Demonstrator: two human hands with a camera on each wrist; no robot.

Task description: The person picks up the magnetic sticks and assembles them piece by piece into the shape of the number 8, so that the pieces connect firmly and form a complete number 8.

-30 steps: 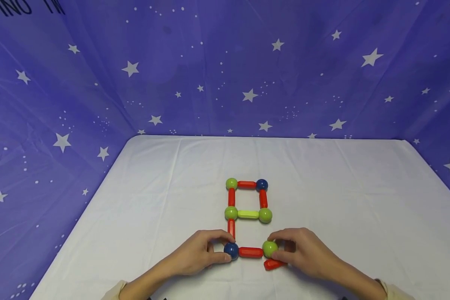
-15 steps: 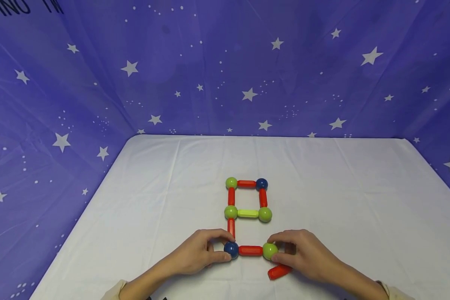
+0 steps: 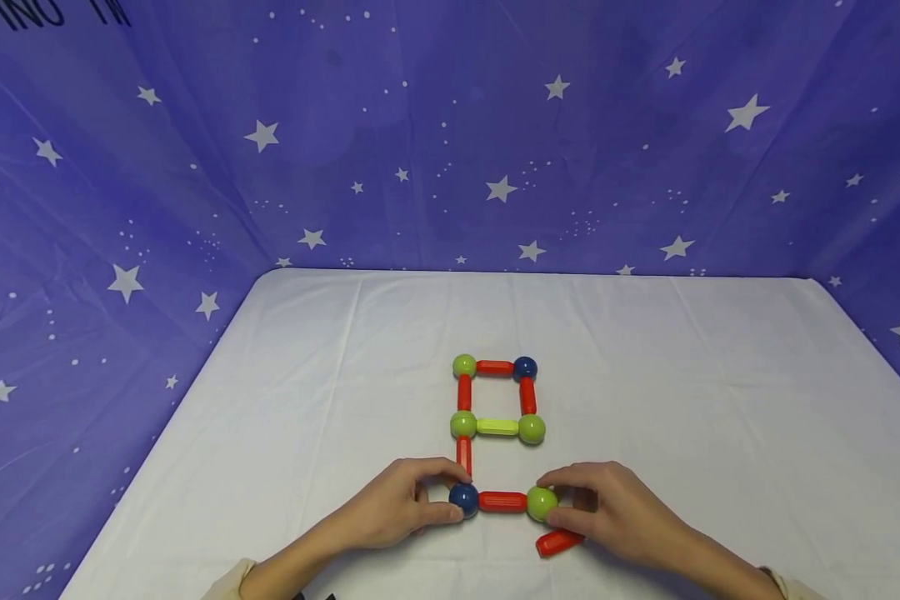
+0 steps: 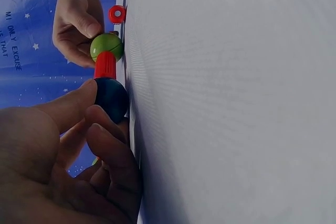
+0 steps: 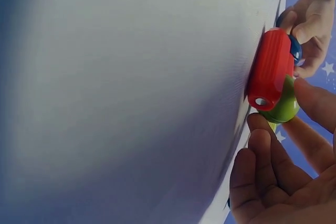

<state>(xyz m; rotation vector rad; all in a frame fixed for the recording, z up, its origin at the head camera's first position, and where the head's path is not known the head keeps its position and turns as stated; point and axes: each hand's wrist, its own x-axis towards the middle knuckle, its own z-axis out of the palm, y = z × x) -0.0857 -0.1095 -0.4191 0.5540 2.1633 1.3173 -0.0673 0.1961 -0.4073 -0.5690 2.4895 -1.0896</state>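
My left hand [image 3: 401, 506] pinches a dark blue ball [image 3: 463, 500] between thumb and forefinger at the near left corner of a ball-and-rod figure. A red rod [image 3: 502, 502] runs from it to a green ball [image 3: 542, 503], which my right hand [image 3: 621, 510] holds between thumb and fingers. Beside the right thumb lies a loose red rod [image 3: 558, 543], partly hidden under that hand. In the right wrist view this loose red rod [image 5: 270, 69] shows a round metal end and overlaps the green ball [image 5: 283, 106].
Beyond the hands, a square of rods and balls lies on the white table [image 3: 330, 375]: a yellow-green rod [image 3: 497, 427], red rods, green balls and a blue ball [image 3: 525, 367]. One red rod [image 3: 463, 457] links it to the near blue ball. A purple starry cloth [image 3: 450, 133] hangs behind.
The loose red rod has slid slightly toward the near side and right, away from the green ball. The near red rod and green ball have shifted only slightly. Both hands keep their hold.
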